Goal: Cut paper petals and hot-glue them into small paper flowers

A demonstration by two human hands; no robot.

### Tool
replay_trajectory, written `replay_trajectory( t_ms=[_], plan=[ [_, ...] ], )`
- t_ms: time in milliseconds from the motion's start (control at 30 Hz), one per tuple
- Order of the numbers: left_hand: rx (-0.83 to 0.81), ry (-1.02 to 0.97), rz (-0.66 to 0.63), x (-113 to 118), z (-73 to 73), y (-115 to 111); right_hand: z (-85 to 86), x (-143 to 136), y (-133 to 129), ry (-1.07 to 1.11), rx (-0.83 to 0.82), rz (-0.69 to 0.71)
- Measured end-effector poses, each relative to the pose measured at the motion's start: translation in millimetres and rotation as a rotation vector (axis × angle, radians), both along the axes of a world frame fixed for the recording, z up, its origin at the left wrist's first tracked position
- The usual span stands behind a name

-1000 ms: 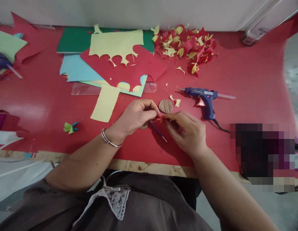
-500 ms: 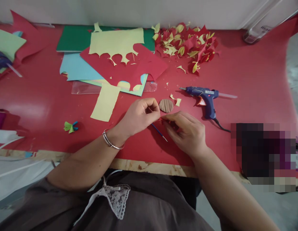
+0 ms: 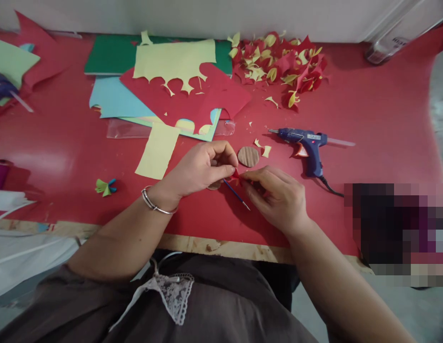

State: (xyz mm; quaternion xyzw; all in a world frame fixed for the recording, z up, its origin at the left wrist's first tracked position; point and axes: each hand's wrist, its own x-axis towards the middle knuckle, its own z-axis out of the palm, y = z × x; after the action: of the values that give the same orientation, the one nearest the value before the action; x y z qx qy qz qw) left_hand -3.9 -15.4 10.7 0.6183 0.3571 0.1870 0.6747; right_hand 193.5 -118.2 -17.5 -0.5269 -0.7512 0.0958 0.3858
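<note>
Between my fingertips is a small red paper piece (image 3: 236,175). My left hand (image 3: 210,166) pinches it from the left, thumb against forefinger. From the other side my right hand (image 3: 276,195) grips it with thumb and forefinger. Under the hands lies a thin blue rod with a metal tip (image 3: 237,195), its upper end hidden by my left hand. A round corrugated cardboard disc (image 3: 248,156) rests just beyond my fingers, beside small yellow paper scraps (image 3: 266,151). The edge of another brown disc (image 3: 214,185) peeks out below my left hand.
A blue glue gun (image 3: 307,143) lies at right, its cord running rightward. Behind are a heap of red and yellow paper cutouts (image 3: 275,66) and stacked paper sheets (image 3: 175,57). A yellow strip (image 3: 157,151) and a green-blue paper piece (image 3: 105,187) lie at left.
My left hand has shifted slightly left and up, showing more of the red paper and the brown disc beneath. My right hand stays nearly in place.
</note>
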Motion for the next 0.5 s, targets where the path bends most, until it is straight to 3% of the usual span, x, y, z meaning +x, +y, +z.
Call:
replay_trajectory(
  t_ms=[333,500],
  plan=[
    [0.107,-0.033,0.029,5.2,2.1,-3.2,-1.5,-0.3,0.3,-0.005,0.031,0.001],
    [0.037,-0.099,0.040,7.4,-0.5,-4.5,-0.9,0.1,-0.4,-0.005,0.039,0.018]
  ],
)
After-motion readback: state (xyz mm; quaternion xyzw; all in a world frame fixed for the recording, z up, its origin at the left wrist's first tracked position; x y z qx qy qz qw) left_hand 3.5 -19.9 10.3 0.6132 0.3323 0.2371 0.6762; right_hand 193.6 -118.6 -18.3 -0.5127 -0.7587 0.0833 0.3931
